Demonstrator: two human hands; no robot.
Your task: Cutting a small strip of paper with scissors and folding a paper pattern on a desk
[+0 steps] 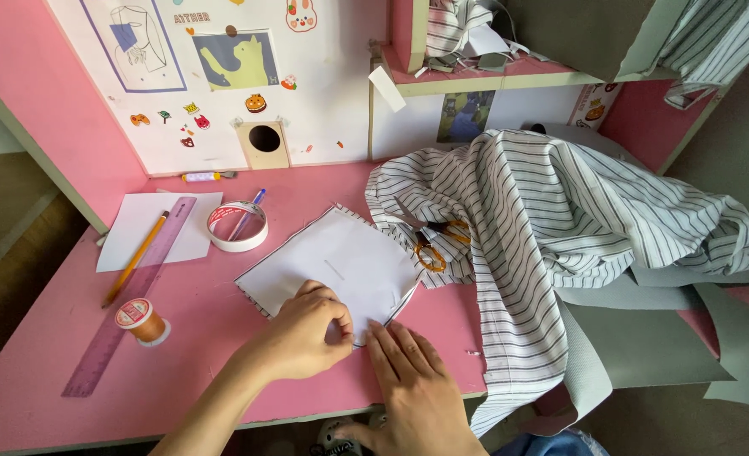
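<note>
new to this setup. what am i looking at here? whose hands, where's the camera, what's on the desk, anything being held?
There is no machine here: these are a person's two bare hands, filmed by one camera worn on their head and looking down at a pink desk.

The left hand pinches the near edge of a white paper piece that lies on a cut piece of striped fabric. The right hand rests flat beside it, its fingers at the same edge. Neither hand lifts anything.

Also on the desk: a purple ruler with a pencil across it, a sheet of white paper, a roll of tape, a spool of orange thread, orange-handled scissors on a heap of striped cloth, and grey fabric pieces at the right.
</note>
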